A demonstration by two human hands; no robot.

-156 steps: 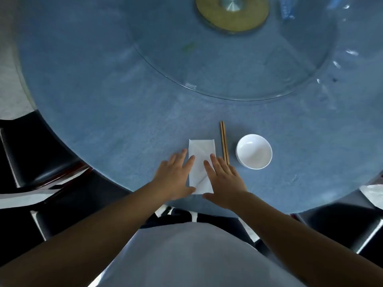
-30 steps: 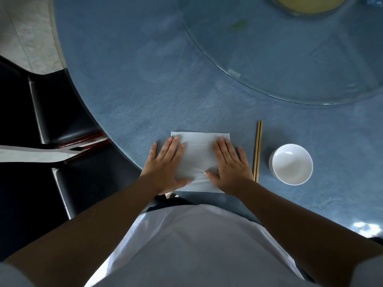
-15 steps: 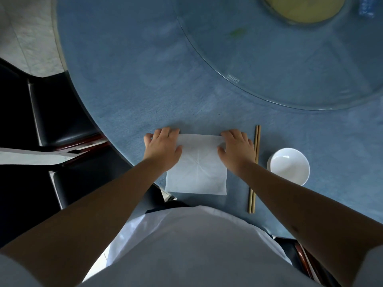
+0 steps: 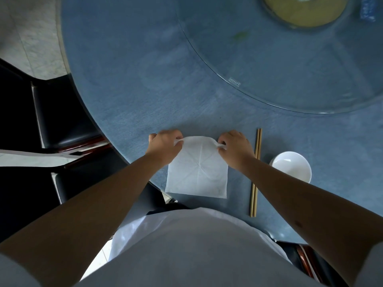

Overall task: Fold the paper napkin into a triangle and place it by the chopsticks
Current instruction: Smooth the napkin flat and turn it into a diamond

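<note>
A white paper napkin (image 4: pixel 196 172) lies unfolded as a creased square on the blue table, close to its near edge. My left hand (image 4: pixel 164 145) pinches the napkin's far left corner, and my right hand (image 4: pixel 236 147) pinches the far right corner. Both far corners are lifted a little off the cloth while the near edge stays flat. A pair of wooden chopsticks (image 4: pixel 255 172) lies just right of the napkin, pointing away from me, partly crossed by my right forearm.
A small white bowl (image 4: pixel 291 169) stands right of the chopsticks. A glass turntable (image 4: pixel 269 59) covers the table's far right. The blue tablecloth (image 4: pixel 134 79) curves away at left, where black chairs (image 4: pixel 62 121) stand.
My hands moved from pressing flat on the napkin to its far corners, and now pinch and lift them. The napkin went from a narrow folded strip to an open square.
</note>
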